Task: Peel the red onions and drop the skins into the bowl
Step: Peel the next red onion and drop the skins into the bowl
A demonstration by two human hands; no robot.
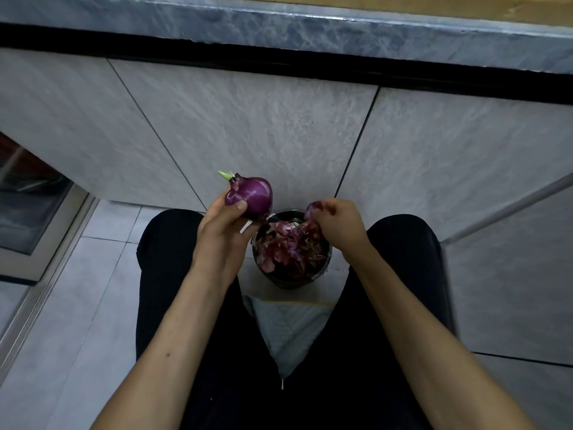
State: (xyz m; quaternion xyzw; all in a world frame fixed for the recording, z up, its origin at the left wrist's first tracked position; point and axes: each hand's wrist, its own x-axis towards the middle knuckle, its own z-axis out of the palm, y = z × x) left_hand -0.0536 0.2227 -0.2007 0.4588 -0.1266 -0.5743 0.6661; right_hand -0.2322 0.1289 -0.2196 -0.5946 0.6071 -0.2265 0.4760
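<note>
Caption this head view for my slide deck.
Left hand holds peeled red onion; right hand drops skin into dark round bowl.

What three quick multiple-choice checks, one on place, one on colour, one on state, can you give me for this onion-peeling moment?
1. Where is the bowl?
A. on the counter
B. on the floor between the person's legs
C. on the person's lap

2. What colour is the sprout on the onion?
A. green
B. white
C. brown

3. What is the right hand doing?
A. resting flat and empty
B. gripping the onion
C. holding a piece of skin over the bowl

Answers: 1 B, it stands on floor tiles between the legs. 2 A, the tip is pale green. 3 C, its curled fingers hold skin; the left hand holds the onion.
</note>
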